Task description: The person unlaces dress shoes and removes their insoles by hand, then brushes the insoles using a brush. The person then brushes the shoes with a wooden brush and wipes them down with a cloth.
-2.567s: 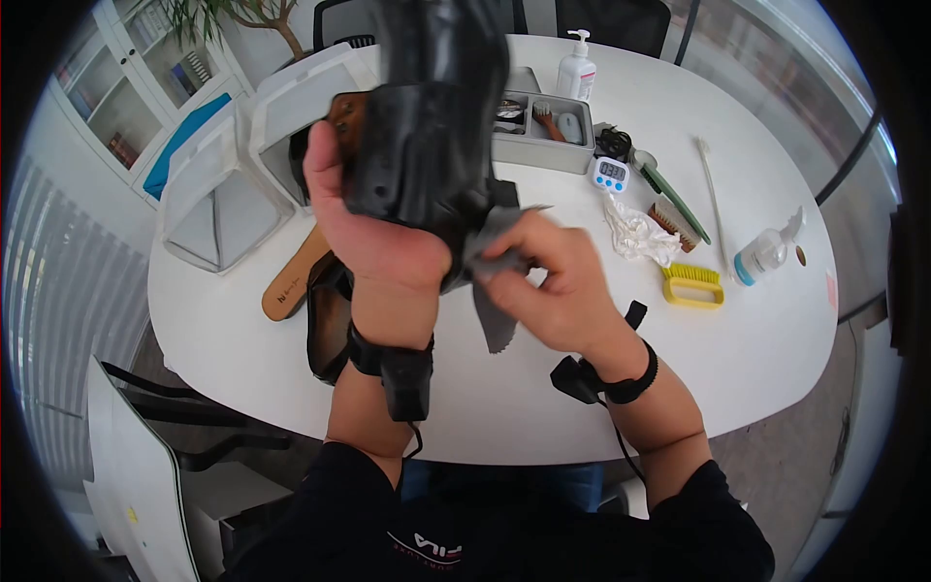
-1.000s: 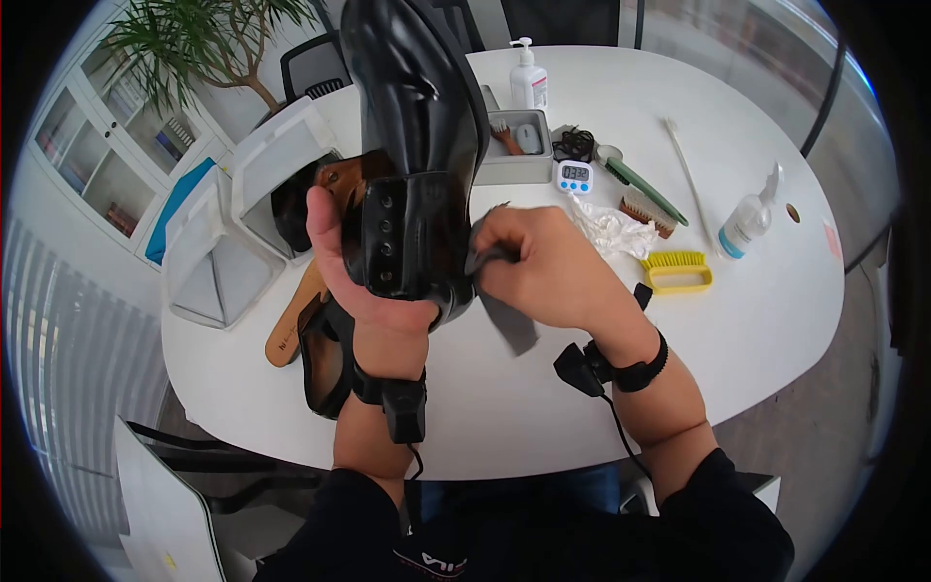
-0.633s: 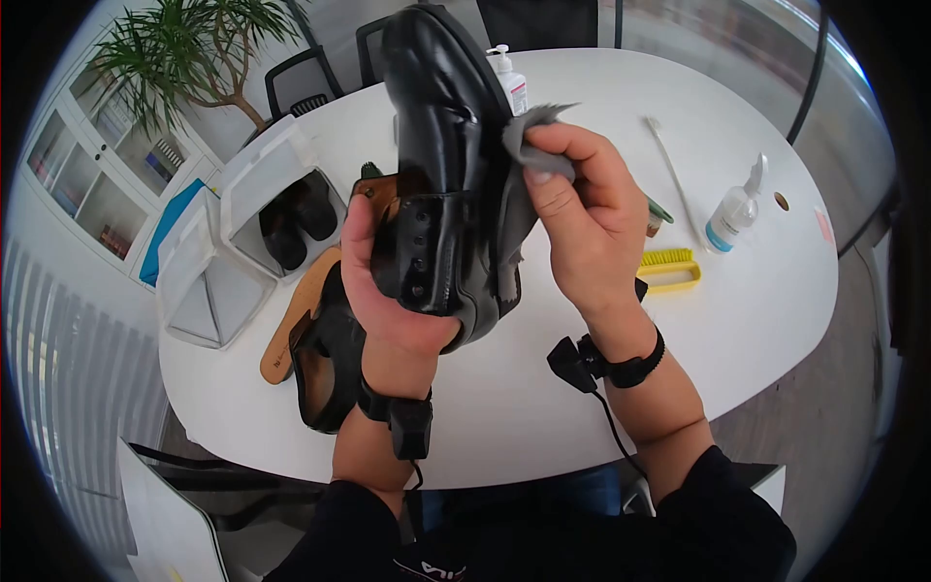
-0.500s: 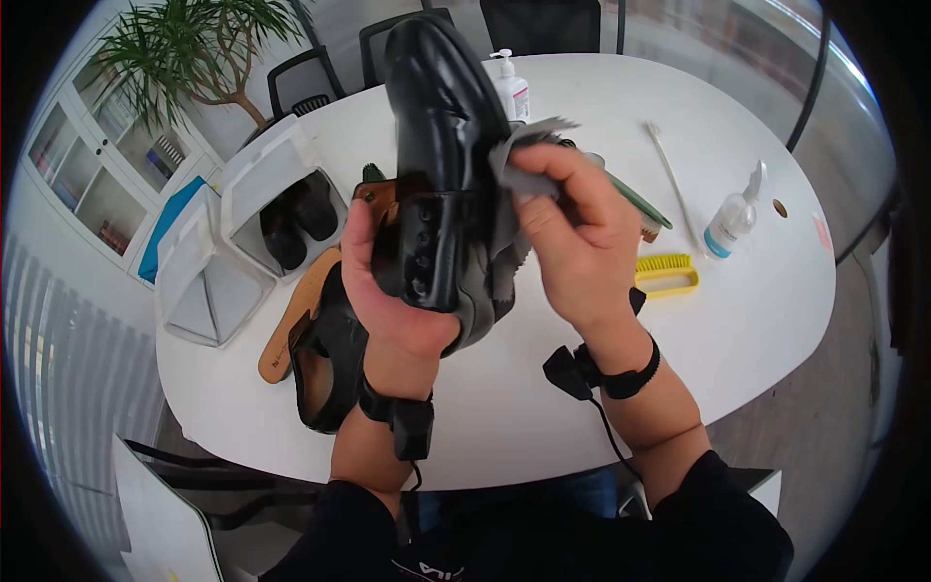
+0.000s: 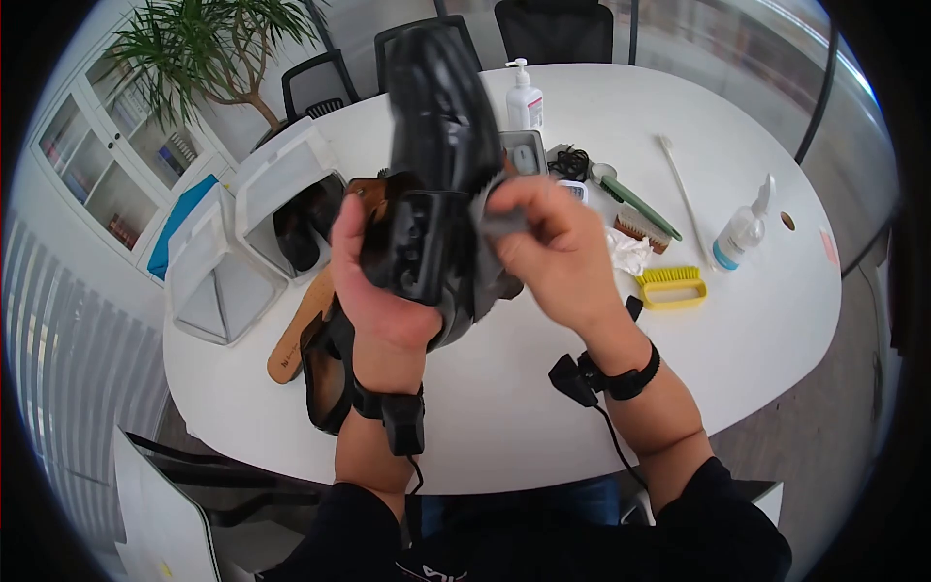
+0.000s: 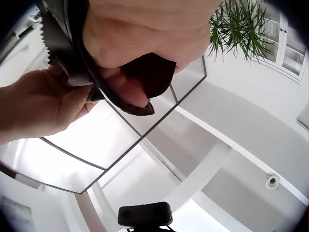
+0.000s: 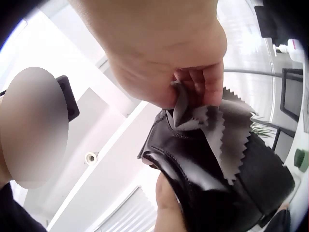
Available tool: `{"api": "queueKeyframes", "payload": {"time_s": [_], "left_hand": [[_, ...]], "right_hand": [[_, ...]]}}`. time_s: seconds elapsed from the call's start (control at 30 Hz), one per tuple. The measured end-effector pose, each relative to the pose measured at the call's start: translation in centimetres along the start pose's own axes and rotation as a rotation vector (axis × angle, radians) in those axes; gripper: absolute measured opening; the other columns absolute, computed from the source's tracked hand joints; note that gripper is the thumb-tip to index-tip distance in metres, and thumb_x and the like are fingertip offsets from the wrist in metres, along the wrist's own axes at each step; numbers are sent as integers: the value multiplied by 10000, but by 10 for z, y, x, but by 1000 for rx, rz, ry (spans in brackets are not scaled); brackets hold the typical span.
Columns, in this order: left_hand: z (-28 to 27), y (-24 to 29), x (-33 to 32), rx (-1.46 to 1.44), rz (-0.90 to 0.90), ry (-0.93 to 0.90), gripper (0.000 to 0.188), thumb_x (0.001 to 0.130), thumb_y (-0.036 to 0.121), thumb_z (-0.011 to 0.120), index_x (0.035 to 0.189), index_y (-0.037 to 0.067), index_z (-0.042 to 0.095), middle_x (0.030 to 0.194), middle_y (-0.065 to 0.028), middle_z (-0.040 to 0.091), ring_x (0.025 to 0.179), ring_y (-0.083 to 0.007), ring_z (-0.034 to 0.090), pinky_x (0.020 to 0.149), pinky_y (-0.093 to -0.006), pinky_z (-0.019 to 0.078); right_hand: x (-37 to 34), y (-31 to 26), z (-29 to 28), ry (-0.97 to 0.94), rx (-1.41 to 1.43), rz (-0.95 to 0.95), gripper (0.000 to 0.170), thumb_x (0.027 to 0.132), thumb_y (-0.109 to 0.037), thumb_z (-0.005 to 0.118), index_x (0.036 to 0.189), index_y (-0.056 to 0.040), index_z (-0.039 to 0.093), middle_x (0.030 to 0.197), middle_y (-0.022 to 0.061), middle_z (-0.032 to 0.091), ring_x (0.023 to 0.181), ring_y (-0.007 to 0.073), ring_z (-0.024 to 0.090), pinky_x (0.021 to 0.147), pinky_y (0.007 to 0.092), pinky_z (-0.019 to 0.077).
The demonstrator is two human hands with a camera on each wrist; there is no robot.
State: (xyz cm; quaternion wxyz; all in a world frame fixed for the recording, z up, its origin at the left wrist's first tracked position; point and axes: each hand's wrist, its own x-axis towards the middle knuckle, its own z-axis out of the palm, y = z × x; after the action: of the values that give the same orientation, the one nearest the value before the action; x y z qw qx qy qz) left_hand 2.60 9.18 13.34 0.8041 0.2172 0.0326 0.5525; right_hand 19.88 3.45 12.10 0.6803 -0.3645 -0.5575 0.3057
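Note:
A glossy black leather shoe (image 5: 441, 116) is held up over the table, toe pointing away, its laces out and eyelets bare. My left hand (image 5: 383, 301) grips it at the heel; in the left wrist view some of its fingers reach inside the opening. My right hand (image 5: 562, 257) pinches a grey cloth (image 7: 231, 133) with zigzag edges, pressed against the side of the shoe. A second black shoe (image 5: 325, 378) lies on the table beside the left forearm, next to a wooden shoe-shaped piece (image 5: 303, 330) partly under it.
At the right lie a yellow brush (image 5: 674, 289), a wooden brush (image 5: 642, 231), a green-handled brush (image 5: 640, 206), a crumpled white cloth (image 5: 628, 254) and a spray bottle (image 5: 745, 233). A pump bottle (image 5: 525, 102) stands at the back. Clear shoe boxes (image 5: 228, 281) stand at the left.
The right hand with the cloth went up along the shoe's side, then came back down toward the heel. The shoe, still in the left hand, has shifted and tilted slightly.

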Motion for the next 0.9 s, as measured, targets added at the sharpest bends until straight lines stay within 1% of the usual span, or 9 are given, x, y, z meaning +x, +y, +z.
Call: {"api": "queueKeyframes", "payload": {"time_s": [0.03, 0.13, 0.23, 0.3, 0.33, 0.47, 0.6, 0.7, 0.9], "left_hand": [[1, -1, -1, -14, -102, -1, 380, 1053, 396, 558, 1203, 82, 713, 1206, -98, 749, 1121, -305, 712, 998, -459, 567], [4, -3, -3, -115, -215, -127, 422, 1070, 371, 520, 1251, 38, 706, 1234, -147, 753, 1129, -335, 720, 1039, -481, 558], [3, -9, 0, -95, -234, -127, 409, 1058, 346, 534, 1263, 27, 688, 1244, -155, 744, 1104, -344, 730, 1019, -489, 570], [0, -13, 1, 36, -407, -216, 400, 1050, 352, 515, 1308, 71, 635, 1208, -131, 739, 920, -275, 758, 592, -344, 590], [10, -18, -2, 105, -388, -60, 396, 1042, 352, 515, 1298, 74, 632, 1162, -123, 749, 809, -244, 755, 425, -275, 470], [7, -16, 0, 123, -347, -23, 385, 1037, 355, 523, 1275, 75, 638, 1133, -122, 755, 797, -226, 750, 413, -259, 452], [-3, -5, 7, -19, -194, 33, 321, 1031, 333, 555, 1153, 73, 699, 1146, -110, 754, 1048, -289, 718, 970, -449, 559], [-20, 6, 12, -40, -282, -186, 322, 1032, 328, 554, 1157, 67, 696, 1155, -112, 754, 1059, -280, 720, 949, -441, 571], [8, -9, 3, 55, -206, 126, 325, 1027, 304, 548, 1207, 64, 674, 1120, -132, 744, 849, -248, 735, 634, -316, 580]], "right_hand": [[1, -8, -4, 43, 20, 56, 328, 887, 102, 592, 1189, -23, 623, 1083, 27, 688, 928, 85, 647, 824, 235, 519], [5, -12, -4, 215, 162, -82, 309, 923, 83, 635, 1220, -6, 631, 1089, 42, 697, 952, 98, 662, 846, 234, 523], [6, -15, -22, 307, -184, -302, 280, 956, 28, 698, 1233, 10, 667, 1086, 48, 703, 956, 96, 656, 842, 227, 521], [10, -18, -29, 423, -456, -383, 259, 923, -48, 753, 1176, -4, 717, 1038, 38, 717, 905, 101, 653, 799, 237, 519], [12, -18, -28, 471, -425, -385, 214, 930, -69, 757, 1128, 6, 735, 1001, 32, 721, 859, 103, 647, 778, 237, 514], [6, -14, -18, 345, -282, -198, 234, 925, -107, 755, 1138, -14, 731, 903, 48, 709, 783, 89, 624, 727, 253, 511], [-20, -6, 20, 51, -115, -9, 263, 862, -86, 740, 1114, -49, 672, 821, 58, 688, 668, 128, 646, 633, 272, 510], [-26, 4, 37, -104, -450, -544, 341, 778, -48, 750, 1108, -62, 666, 773, 92, 686, 649, 260, 694, 592, 322, 537], [-6, -9, 3, 163, -648, -379, 282, 899, -77, 731, 1178, -35, 727, 973, 141, 769, 749, 220, 737, 703, 290, 562]]}}
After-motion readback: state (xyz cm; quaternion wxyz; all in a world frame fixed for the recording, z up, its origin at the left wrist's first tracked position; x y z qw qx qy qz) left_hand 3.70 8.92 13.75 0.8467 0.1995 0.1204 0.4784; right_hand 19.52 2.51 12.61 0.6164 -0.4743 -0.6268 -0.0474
